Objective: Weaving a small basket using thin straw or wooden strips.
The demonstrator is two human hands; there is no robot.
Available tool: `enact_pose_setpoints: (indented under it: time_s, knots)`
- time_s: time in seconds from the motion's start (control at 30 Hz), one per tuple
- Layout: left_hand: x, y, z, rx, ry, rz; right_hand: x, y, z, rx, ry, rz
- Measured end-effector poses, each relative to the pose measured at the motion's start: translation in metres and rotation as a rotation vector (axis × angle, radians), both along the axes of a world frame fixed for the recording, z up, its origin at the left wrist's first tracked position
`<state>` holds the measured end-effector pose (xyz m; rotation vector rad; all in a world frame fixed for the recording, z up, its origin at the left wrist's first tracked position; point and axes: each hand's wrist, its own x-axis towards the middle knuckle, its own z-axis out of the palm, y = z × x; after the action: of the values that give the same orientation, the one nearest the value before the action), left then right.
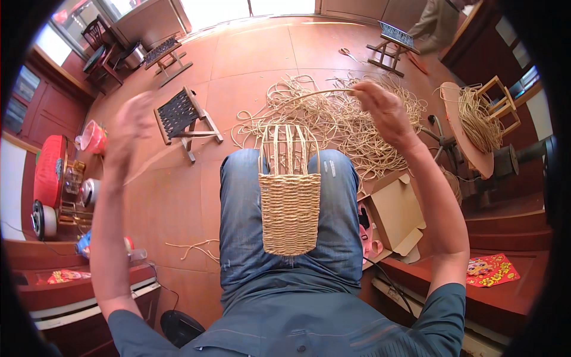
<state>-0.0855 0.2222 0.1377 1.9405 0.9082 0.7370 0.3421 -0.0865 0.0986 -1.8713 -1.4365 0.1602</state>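
A partly woven basket [291, 215] of tan twisted cord lies between my thighs, its closely woven part toward my body. Bare upright strands [286, 149] and a looped cord extend beyond the weave at its far end. My right hand [382, 110] is raised to the far right of the basket, fingers closed on a cord strand [324, 93] that runs left from them above the heap. Up at the left, apart from the basket, my left hand [132, 122] is smeared by motion. Whether it holds anything is unclear.
A large tangled cord heap [333, 122] covers the floor ahead. A woven-seat stool [180, 114] stands left of it, scissors [348, 54] beyond it. An open cardboard box [395, 214] sits by my right knee. Another person [437, 27] is at the far right.
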Motion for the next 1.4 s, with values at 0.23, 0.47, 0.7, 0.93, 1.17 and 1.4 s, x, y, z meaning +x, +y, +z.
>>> enact_pose_setpoints:
  time_s: [0.23,0.47,0.7,0.93,1.17,1.4]
  knots:
    - [0.126,-0.154,0.020,-0.271,-0.056,-0.588,-0.096,0.030,0.044,0.079,-0.141,0.241]
    - [0.028,-0.081,-0.031,0.277,0.245,-0.039,-0.047,-0.023,-0.005,-0.016,-0.111,0.112]
    - [-0.146,0.016,-0.077,0.504,0.437,0.401,0.007,-0.060,-0.051,-0.069,-0.100,-0.042]
    - [-0.286,0.104,-0.070,0.703,0.653,0.732,0.060,-0.074,-0.075,-0.114,-0.062,-0.227]
    - [-0.358,0.170,-0.047,0.651,0.792,0.989,0.133,-0.112,-0.084,-0.072,-0.038,-0.477]
    - [-0.442,0.209,-0.026,0.518,0.802,1.124,0.235,-0.190,-0.067,-0.201,-0.339,-0.774]
